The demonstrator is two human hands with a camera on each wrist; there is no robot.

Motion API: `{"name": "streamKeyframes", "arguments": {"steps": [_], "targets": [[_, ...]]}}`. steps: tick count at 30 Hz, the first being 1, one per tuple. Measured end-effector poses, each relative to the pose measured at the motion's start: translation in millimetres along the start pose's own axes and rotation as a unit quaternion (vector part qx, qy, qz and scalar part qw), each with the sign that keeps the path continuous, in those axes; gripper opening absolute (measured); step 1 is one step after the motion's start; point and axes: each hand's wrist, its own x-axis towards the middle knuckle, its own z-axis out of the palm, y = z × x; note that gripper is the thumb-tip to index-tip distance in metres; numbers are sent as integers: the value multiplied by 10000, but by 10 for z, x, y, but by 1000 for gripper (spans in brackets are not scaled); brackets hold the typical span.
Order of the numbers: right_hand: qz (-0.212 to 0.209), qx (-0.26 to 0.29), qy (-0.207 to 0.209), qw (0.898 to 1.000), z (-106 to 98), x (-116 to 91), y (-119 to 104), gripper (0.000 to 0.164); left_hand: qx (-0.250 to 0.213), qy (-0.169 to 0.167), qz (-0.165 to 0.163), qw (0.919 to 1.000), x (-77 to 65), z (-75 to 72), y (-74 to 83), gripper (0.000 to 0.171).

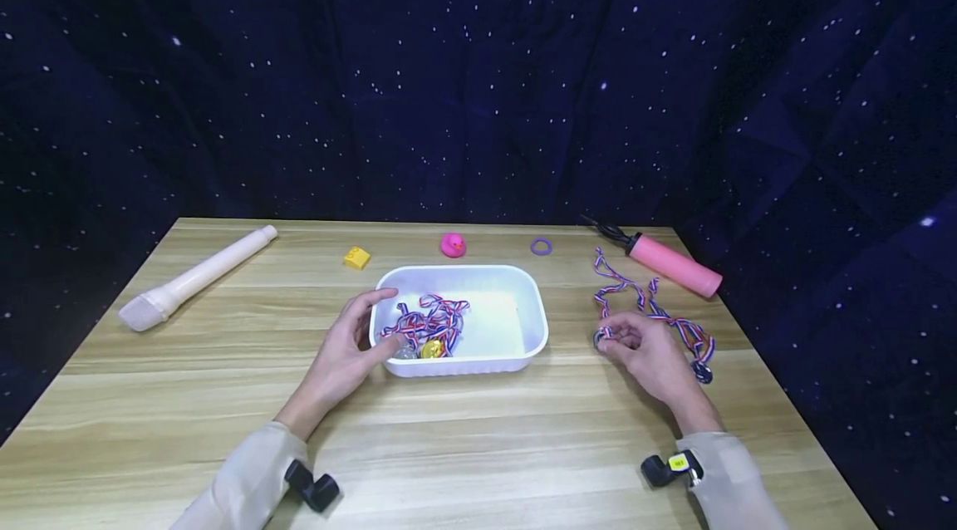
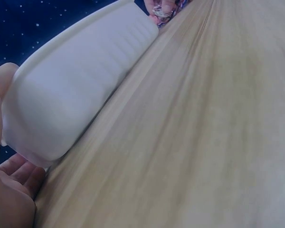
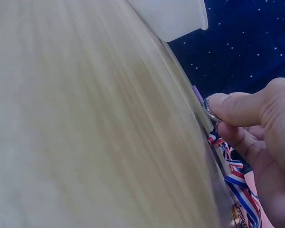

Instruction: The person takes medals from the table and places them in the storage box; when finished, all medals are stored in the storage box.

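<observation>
My left hand (image 1: pixel 350 346) holds the left end of a white plastic basin (image 1: pixel 532 322), with the thumb over the near rim and the fingers round the far side. Inside the basin lie a gold medal (image 1: pixel 431 349), a silver-looking medal (image 1: pixel 404 353) and tangled red, white and blue ribbons (image 1: pixel 441 316). To the right of the basin, my right hand (image 1: pixel 649 351) pinches a medal (image 3: pixel 208 107) by its edge between thumb and finger. Its striped ribbon (image 1: pixel 615 281) trails away over the table. Just right of that hand lies another medal (image 1: pixel 701 372) with its ribbon.
Behind the basin sit a yellow block (image 1: pixel 356 257), a pink rubber duck (image 1: pixel 453 245) and a purple ring (image 1: pixel 542 246). A pale microphone-shaped object (image 1: pixel 202 277) lies at the left, and a pink hand pump (image 1: pixel 675 264) at the right. A dark starry cloth (image 1: pixel 478 81) hangs behind the table.
</observation>
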Motion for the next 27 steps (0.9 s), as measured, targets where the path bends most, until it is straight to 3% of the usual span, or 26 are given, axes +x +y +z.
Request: {"name": "streamKeyframes", "arguments": {"steps": [11, 20, 27], "targets": [[-215, -7, 399, 9990, -16, 12, -44, 8, 8, 18, 3, 10000, -13, -2, 25, 69], [208, 717, 618, 9953, -82, 96, -239, 11, 40, 3, 38, 10000, -15, 2, 36, 69], [-354, 830, 1051, 9904, -216, 298, -426, 8, 12, 60, 64, 10000, -20, -7, 19, 69]]}}
